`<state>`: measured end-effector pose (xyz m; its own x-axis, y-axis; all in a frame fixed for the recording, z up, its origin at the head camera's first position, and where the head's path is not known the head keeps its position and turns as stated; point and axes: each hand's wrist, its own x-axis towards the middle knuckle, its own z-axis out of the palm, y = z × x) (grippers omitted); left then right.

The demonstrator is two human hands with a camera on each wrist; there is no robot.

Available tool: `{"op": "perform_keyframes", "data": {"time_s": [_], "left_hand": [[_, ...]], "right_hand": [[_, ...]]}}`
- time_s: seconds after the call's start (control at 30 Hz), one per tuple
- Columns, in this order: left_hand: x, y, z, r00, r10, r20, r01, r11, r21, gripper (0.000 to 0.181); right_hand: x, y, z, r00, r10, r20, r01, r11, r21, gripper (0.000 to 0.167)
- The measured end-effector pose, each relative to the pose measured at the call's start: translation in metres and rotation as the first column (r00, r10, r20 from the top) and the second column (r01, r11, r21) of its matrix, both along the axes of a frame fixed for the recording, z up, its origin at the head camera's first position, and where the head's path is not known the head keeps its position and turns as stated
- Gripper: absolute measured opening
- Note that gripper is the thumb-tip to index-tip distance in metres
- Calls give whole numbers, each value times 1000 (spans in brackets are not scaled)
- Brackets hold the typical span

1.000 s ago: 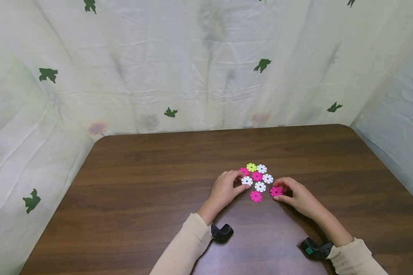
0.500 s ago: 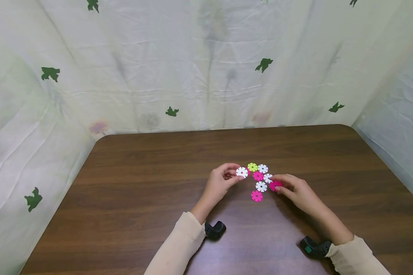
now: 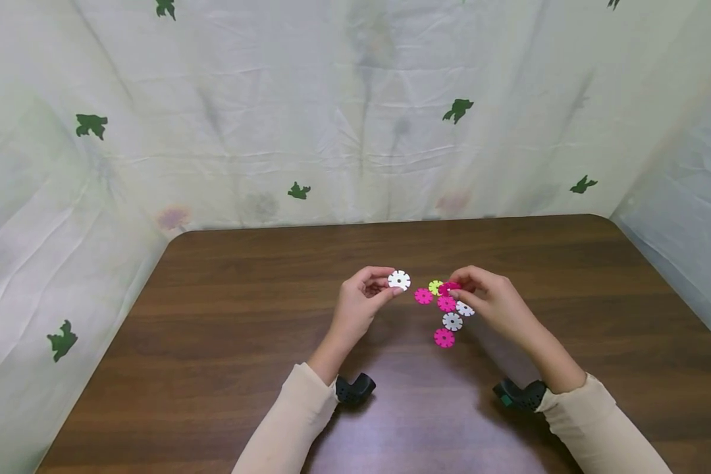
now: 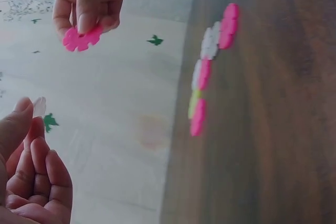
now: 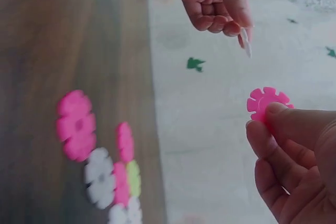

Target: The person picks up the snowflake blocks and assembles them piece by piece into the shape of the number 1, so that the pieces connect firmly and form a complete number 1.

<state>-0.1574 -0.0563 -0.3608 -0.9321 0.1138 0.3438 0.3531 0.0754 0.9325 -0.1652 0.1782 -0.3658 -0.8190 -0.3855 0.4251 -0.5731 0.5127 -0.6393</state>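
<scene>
A white notched disc [image 3: 399, 280] is pinched between thumb and fingers of my left hand [image 3: 360, 297], raised off the table. My right hand [image 3: 495, 300] pinches a pink notched disc [image 5: 266, 102], also lifted, above the loose discs. In the left wrist view the white disc [image 4: 39, 107] shows almost edge-on between thumb and fingertip. The two held discs are apart. Below lie pink discs [image 3: 444, 338], white discs [image 3: 452, 321] and a yellow-green disc [image 3: 435, 288]; my right hand partly covers this group in the head view.
The discs lie close together on a brown wooden table [image 3: 243, 316]. Behind it hangs a pale cloth [image 3: 332, 118] with green leaf shapes. A black wrist camera [image 3: 355, 390] sits on the left wrist, another wrist camera [image 3: 518, 395] on the right.
My left hand has picked up the white disc and moved left and upward in the head view. My right hand has lifted the pink disc and carried it up and left.
</scene>
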Motion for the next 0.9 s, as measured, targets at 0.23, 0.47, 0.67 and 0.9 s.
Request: {"op": "perform_keyframes", "data": {"time_s": [0.23, 0.47, 0.67, 0.9], "left_hand": [[1, -4, 10, 1000, 13, -28, -13, 1000, 19, 27], [2, -6, 13, 1000, 4, -30, -3, 1000, 23, 28], [4, -7, 16, 999, -9, -38, 10, 999, 32, 28], [6, -5, 14, 999, -20, -38, 21, 999, 42, 27]], "right_hand": [[-7, -16, 16, 1000, 13, -15, -13, 999, -42, 17], [-12, -30, 25, 998, 36, -45, -40, 995, -90, 15], [-13, -39, 26, 998, 57, -40, -62, 991, -118, 16], [-13, -43, 23, 996, 77, -39, -82, 986, -144, 17]]}}
